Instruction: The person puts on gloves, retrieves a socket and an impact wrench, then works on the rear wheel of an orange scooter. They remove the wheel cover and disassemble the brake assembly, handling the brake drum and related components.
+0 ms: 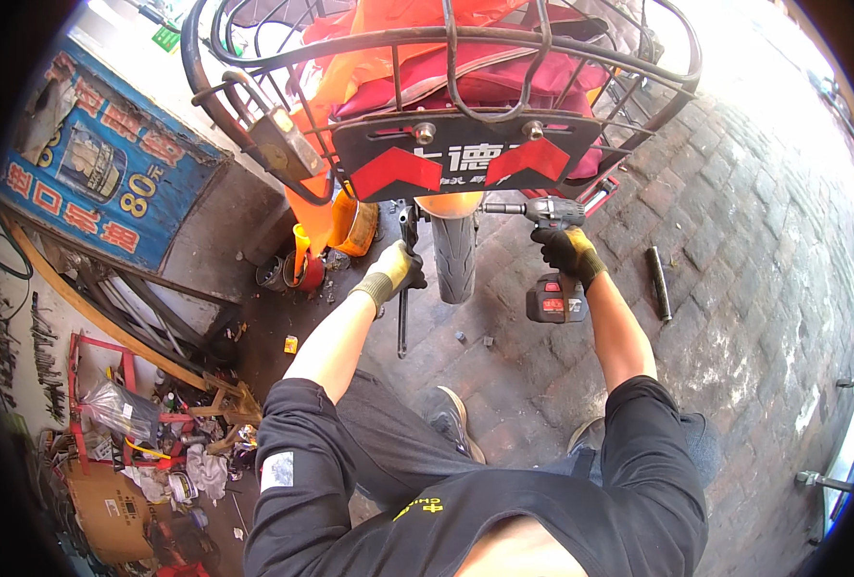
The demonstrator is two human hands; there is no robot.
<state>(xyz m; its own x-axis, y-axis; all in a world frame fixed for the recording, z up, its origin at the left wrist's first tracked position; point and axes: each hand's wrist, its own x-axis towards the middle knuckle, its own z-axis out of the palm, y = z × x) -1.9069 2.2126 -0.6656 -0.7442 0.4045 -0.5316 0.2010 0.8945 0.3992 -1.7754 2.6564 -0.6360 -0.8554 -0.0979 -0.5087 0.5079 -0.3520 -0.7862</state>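
Worn grey paving blocks (725, 288) cover the floor (514, 385), pale-blotched at the right, with strong daylight bleaching the upper right, while along the left a weathered blue signboard (100, 173) stands above a curved wooden strip (90, 313), a red metal frame (75, 385) and a cardboard box (110, 514) amid clutter (206, 471).

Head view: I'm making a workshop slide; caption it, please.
Either side of a tyre, the gloved left hand holds a long black tool, the gloved right hand a cordless power tool.
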